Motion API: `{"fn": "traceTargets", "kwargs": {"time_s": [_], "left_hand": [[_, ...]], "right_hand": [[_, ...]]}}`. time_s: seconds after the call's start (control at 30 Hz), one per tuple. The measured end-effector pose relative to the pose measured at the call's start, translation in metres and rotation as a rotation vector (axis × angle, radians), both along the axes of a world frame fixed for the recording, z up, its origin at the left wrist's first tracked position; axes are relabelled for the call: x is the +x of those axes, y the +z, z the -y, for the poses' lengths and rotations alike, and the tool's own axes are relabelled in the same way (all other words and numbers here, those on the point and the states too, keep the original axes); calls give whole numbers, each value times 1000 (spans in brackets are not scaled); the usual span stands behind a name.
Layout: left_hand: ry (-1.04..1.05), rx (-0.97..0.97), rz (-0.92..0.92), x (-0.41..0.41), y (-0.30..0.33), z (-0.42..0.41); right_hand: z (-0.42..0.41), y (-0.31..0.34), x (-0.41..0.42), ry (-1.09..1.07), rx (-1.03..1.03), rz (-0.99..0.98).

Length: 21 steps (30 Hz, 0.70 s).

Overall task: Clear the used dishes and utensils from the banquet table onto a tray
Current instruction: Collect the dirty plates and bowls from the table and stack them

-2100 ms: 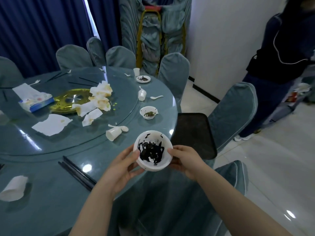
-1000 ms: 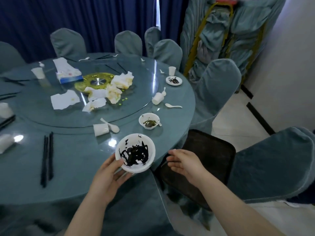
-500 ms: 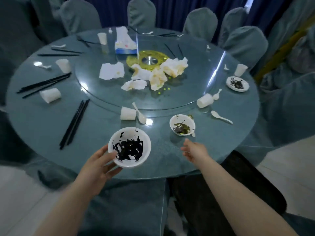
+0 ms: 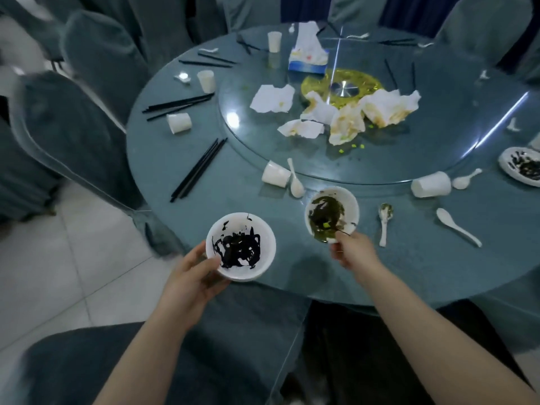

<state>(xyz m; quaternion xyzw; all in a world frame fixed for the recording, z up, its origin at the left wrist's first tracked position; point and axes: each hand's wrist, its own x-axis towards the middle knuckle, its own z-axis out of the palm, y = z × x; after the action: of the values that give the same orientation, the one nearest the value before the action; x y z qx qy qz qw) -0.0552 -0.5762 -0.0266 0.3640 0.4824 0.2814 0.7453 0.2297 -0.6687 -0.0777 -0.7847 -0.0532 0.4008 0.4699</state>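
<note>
My left hand (image 4: 193, 276) holds a white bowl smeared with black sauce (image 4: 241, 246) over the near edge of the round glass table (image 4: 233, 197). My right hand (image 4: 352, 249) grips the near rim of a second white bowl with green residue (image 4: 331, 213), tilted up off the table. A dirty spoon (image 4: 385, 220) lies just right of that bowl, and a clean white spoon (image 4: 457, 226) further right. A tipped paper cup (image 4: 274, 174) and a spoon (image 4: 295, 179) lie beyond the bowls. The dark tray (image 4: 380, 346) shows below the table edge, under my right arm.
Several black chopsticks (image 4: 198, 169), tipped cups (image 4: 178, 123) (image 4: 431, 185), a dirty plate (image 4: 523, 166), crumpled napkins (image 4: 347, 121) and a tissue box (image 4: 308, 57) lie on the table and its glass turntable. Covered chairs (image 4: 73, 127) ring the table.
My right hand reached forward and took hold of the green-stained bowl, tilting it up. The left hand keeps the black-stained bowl. The view swung left and down over the table.
</note>
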Motion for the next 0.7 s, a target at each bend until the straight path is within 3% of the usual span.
{"fn": "traceTargets", "kwargs": {"time_s": [0.2, 0.33, 0.43, 0.6, 0.7], "left_hand": [[-28, 47, -11, -13, 6, 10], [-29, 52, -1, -22, 12, 15], [-33, 52, 36, -29, 16, 16], [-135, 66, 84, -35, 21, 19], [-246, 62, 125, -22, 24, 28]], "right_hand": [[4, 52, -68, 381, 145, 174], [3, 73, -105, 574, 58, 232], [6, 79, -126, 522, 37, 198], [23, 86, -141, 248, 174, -163], [45, 87, -137, 141, 225, -209]]}}
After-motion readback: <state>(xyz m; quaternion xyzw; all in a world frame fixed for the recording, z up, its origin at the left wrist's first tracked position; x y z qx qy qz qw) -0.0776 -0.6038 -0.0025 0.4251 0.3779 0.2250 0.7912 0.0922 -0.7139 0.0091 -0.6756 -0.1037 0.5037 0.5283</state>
